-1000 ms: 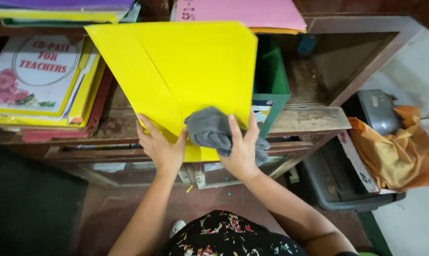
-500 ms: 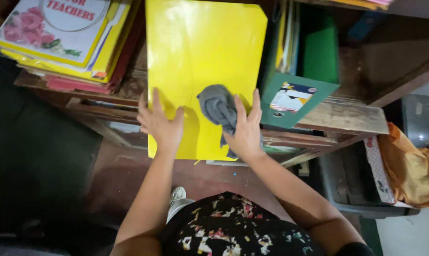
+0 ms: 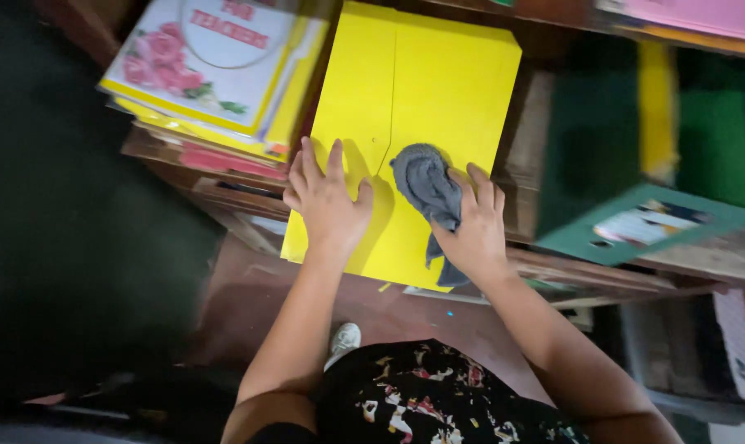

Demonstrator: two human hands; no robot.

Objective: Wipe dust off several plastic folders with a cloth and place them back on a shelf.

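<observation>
Lying flat across the middle of the frame, the large flat yellow paper envelope is resting on the worn wooden shelf, its near edge overhanging the shelf's front lip above the reddish floor. A stack of yellow and red books topped by a rose-printed cover is sitting just beside its left edge in the upper left of the frame, while a green box with a picture label is standing apart at the right. The left hand is pressing down on the envelope with fingers spread. The right hand is bunching a small crumpled grey cloth against the envelope's centre, fingers curled over it.
</observation>
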